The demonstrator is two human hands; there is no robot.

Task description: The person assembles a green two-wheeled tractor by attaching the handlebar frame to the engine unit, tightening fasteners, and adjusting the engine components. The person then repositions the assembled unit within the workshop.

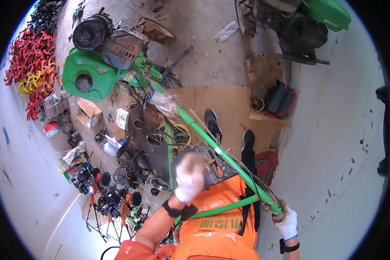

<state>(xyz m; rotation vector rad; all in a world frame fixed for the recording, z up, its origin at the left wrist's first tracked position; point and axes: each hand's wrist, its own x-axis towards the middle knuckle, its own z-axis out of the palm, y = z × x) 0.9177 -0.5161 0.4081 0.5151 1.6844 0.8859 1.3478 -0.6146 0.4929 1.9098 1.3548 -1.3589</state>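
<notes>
A green walk-behind tiller with an engine and a green fuel tank (106,82) stands at the upper left. Its long green handlebar (221,154) slants down toward me on the right. My right hand (288,223), in a white glove, is closed around the handlebar's lower right end. Over a black control panel (214,167) between the bars is my left hand (190,175), gloved too and smeared by motion, so its fingers do not show clearly. The panel carries a small orange lever (219,172). Thin cables run along the handlebar.
Red, orange and yellow tiller blades (32,71) are heaped far left. Engine parts and a cardboard box (89,113) crowd the left floor. Flattened cardboard (234,102) lies by my feet. Another green machine (307,26) stands upper right. A red wire bundle (265,167) lies near the right wall.
</notes>
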